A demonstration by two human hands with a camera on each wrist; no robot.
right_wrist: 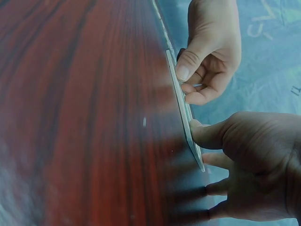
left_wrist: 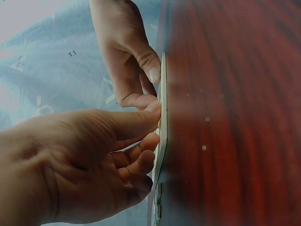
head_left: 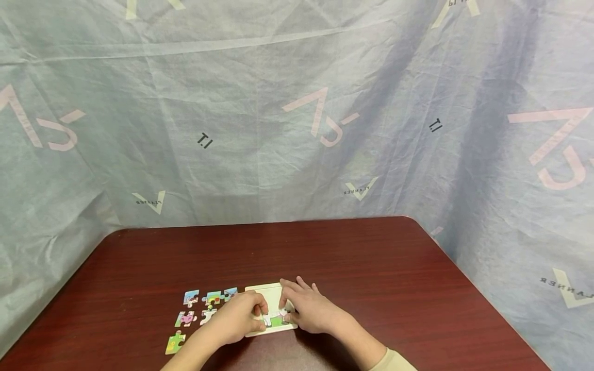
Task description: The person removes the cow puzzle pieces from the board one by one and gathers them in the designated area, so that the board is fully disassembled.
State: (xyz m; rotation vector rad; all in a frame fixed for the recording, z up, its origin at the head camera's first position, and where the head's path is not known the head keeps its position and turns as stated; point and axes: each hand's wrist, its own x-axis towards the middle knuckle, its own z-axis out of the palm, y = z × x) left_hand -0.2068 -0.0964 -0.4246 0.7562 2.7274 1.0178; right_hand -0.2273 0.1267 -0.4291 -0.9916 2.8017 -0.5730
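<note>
A shallow cream puzzle tray [head_left: 263,288] lies on the table, with a white-and-green picture section [head_left: 277,321] along its near side. My left hand [head_left: 237,315] bends over the tray's left part, fingers curled. Its thumb and fingertips [left_wrist: 149,140] touch the tray area; whether they pinch a piece is hidden. From the right, my right hand [head_left: 312,308] reaches over the tray. Its thumb [right_wrist: 201,134] presses on the tray's near part, while the other fingers spread out past the far right edge, as the right wrist view shows.
Several loose jigsaw pieces lie left of the tray, among them a green one [head_left: 176,343], a pink one [head_left: 185,319] and a blue one [head_left: 191,298]. The left forearm partly covers this group. A grey printed cloth [head_left: 260,154] hangs behind the dark red table [head_left: 371,268].
</note>
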